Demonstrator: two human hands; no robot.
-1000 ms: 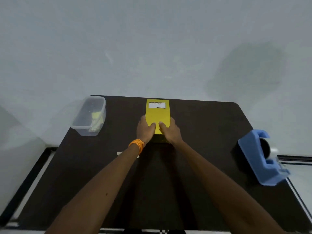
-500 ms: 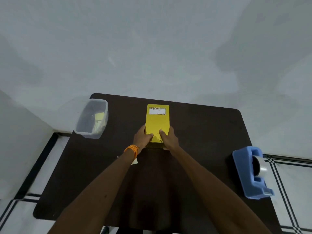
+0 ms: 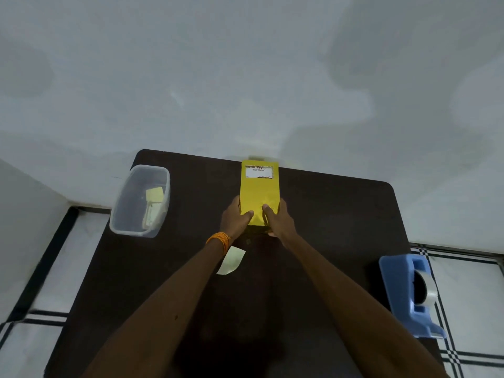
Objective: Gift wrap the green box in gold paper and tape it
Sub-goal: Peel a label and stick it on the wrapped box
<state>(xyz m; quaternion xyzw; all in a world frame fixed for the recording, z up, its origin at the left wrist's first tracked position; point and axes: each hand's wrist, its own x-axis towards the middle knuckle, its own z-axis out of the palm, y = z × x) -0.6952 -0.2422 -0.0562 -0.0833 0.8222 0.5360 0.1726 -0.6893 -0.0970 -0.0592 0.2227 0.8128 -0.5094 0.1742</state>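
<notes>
As left hand [image 3: 234, 220] and right hand [image 3: 278, 221] clamp its near end, wrapped box [image 3: 259, 190] lies lengthwise, pointing away

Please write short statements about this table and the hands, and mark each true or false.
1. The left hand and the right hand both grip the near end of the gold-wrapped box. True.
2. The blue tape dispenser stands left of the box. False: it stands at the table's right edge.
3. The clear container is empty. False: pale yellow pieces lie in it.
4. A white label sits at the box's far end. True.
</notes>
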